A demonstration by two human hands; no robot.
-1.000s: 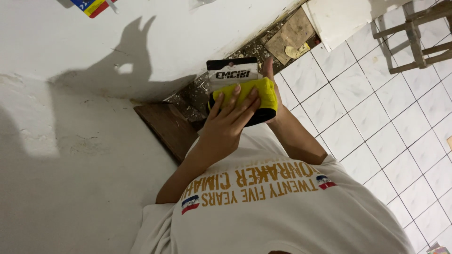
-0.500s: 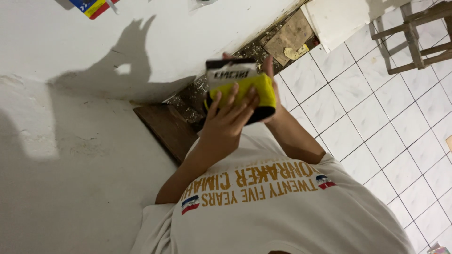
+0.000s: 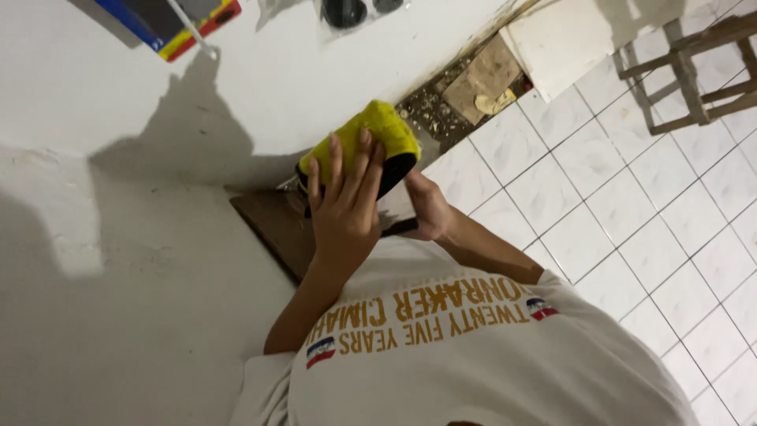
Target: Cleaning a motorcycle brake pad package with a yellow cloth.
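Left hand (image 3: 343, 213) fingers lie spread over the yellow pad (image 3: 367, 146); right hand (image 3: 426, 209) grips it beneath (black underside showing), above the brown board (image 3: 272, 229).

Two hands are seen, the left hand (image 3: 344, 207) and right hand (image 3: 428, 207), around one yellow pad (image 3: 367, 144). Beyond the pad, one cardboard scrap (image 3: 481, 76) and one wooden stool (image 3: 688, 63) are counted.

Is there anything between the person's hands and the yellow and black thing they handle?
No. The left hand lies directly on the yellow and black thing, fingers spread over it. The right hand is under it; contact there cannot be told.
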